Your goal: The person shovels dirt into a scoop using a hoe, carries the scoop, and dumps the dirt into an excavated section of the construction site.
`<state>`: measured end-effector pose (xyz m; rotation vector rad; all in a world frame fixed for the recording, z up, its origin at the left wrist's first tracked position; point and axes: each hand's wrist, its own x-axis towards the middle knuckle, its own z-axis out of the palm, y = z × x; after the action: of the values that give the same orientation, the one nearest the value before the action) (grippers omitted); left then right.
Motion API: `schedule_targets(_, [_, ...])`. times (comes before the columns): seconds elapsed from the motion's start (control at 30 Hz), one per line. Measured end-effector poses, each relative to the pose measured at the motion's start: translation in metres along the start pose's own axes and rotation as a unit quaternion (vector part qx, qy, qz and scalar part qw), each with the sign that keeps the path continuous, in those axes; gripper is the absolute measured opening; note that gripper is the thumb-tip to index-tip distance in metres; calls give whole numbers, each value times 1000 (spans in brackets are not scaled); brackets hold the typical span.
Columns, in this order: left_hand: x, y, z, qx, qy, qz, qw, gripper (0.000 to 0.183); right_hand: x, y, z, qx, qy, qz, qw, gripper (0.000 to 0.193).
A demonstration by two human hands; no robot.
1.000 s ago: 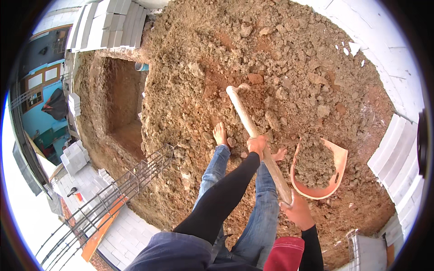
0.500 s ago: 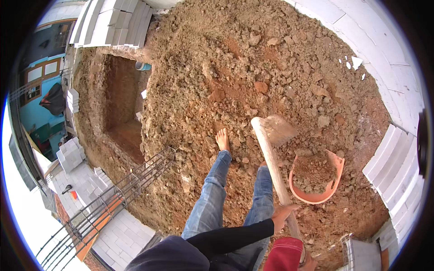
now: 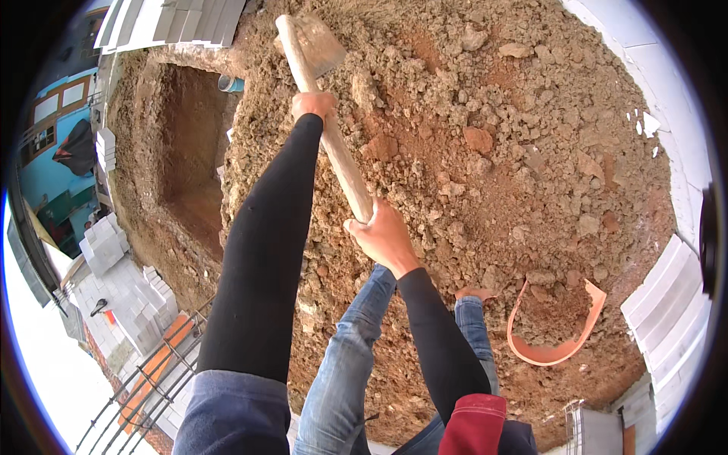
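A hoe with a long pale wooden handle is in both my hands, stretched out ahead of me. Its wide, soil-coated blade is at the far side, over or against the clumpy soil; whether it touches I cannot tell. My left hand is wrapped round the handle just below the blade. Nearer to me, my right hand grips the handle close to its lower end. An orange U-shaped scoop-like container, with soil inside its curve, lies on the ground to the right of my feet.
A deep rectangular pit opens on the left, a blue-rimmed pipe at its far corner. Steel rebar sticks in at lower left. White blocks are stacked at far left and right. Loose clods and stones cover the ground.
The hoe has swung from beside the orange container to the far left, ahead of me. My left hand is now high on the handle, near the blade, and both arms reach forward.
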<state>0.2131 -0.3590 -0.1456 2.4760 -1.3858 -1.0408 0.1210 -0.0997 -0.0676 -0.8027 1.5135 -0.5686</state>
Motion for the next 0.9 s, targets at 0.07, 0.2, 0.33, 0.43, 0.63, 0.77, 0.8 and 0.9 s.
schedule_targets(0.07, [-24,-53,42,62,44,-34,997,18,-41,57,20,2,1,66,998,47])
schedule_targets(0.2, [-92,-129,61,-7,-10,-30,999,27,-134,72,23,-13,15,132,991,43])
schedule_targets(0.33, [-134,-112,74,24,-54,-113,992,37,-171,64,-23,-10,7,140,990,44])
schedule_targets(0.43, [-223,-90,103,48,-18,-41,998,42,-221,90,-55,17,25,155,987,49])
schedule_targets(0.63, [-454,-120,136,-115,-224,-213,944,55,-419,144,-117,-113,92,291,945,42])
schedule_targets(0.77, [-527,-144,107,-241,-290,-325,867,31,-496,128,-124,-161,84,275,944,45])
schedule_targets(0.8, [-523,-147,97,-261,-280,-336,861,31,-481,103,-115,-159,82,277,944,45])
schedule_targets(0.9, [-474,-119,50,-387,-248,-332,824,25,-428,78,-87,-245,97,257,930,44])
